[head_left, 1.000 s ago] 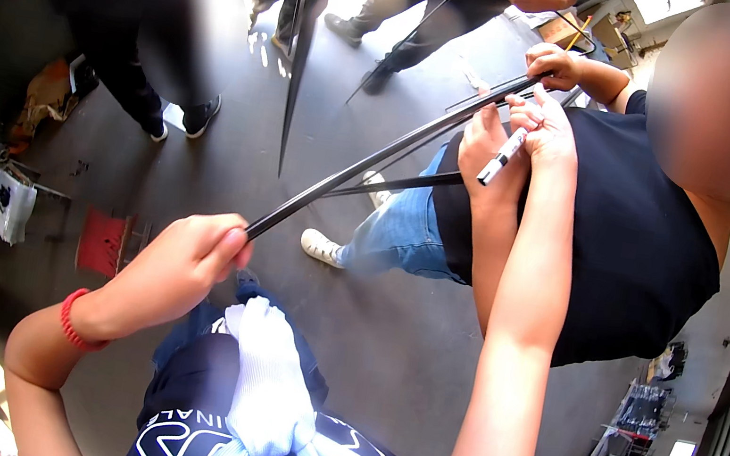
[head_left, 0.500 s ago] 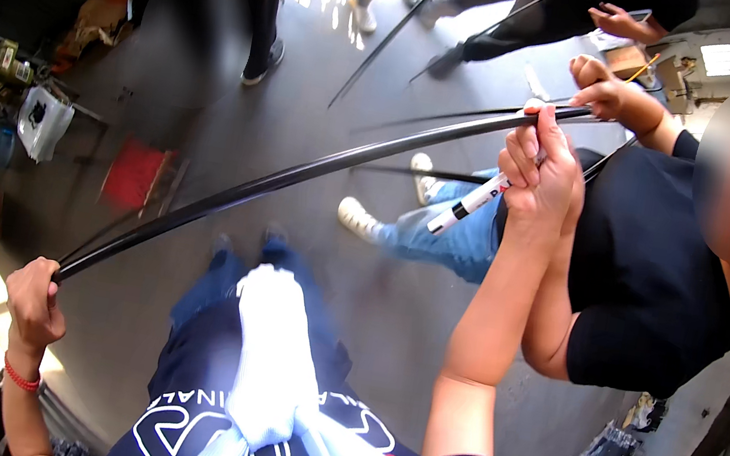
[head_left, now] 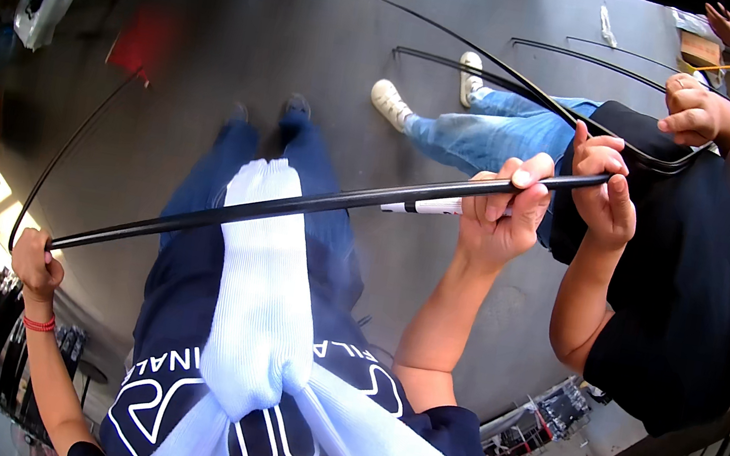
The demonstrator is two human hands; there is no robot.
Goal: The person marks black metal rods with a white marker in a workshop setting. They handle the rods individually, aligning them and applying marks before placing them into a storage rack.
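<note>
A long glossy black strip (head_left: 321,203) slants across in front of my body, its right end higher. My left hand (head_left: 37,265) is closed round its left end; a thin curved black length (head_left: 65,147) also runs up from that hand. Near the other end, my right hand (head_left: 503,212) pinches the strip between thumb and fingers. A white marker with a black band (head_left: 433,207) is tucked in the same hand and points left beneath the strip. A co-worker's hand (head_left: 607,192) touches the strip's right tip.
The co-worker's other hand (head_left: 700,113) is raised beside several thin black strips (head_left: 539,91) that bend back in a loop. Their jeans and pale shoe (head_left: 390,104) are close on my right. A red patch (head_left: 144,40) lies on the floor; dark parts stand on a rack (head_left: 8,343) at lower left.
The strip has come down and nearer my body, and looks straighter. My right hand has lowered with it. The co-worker's hand now shows at the strip's tip. The whole view has shifted.
</note>
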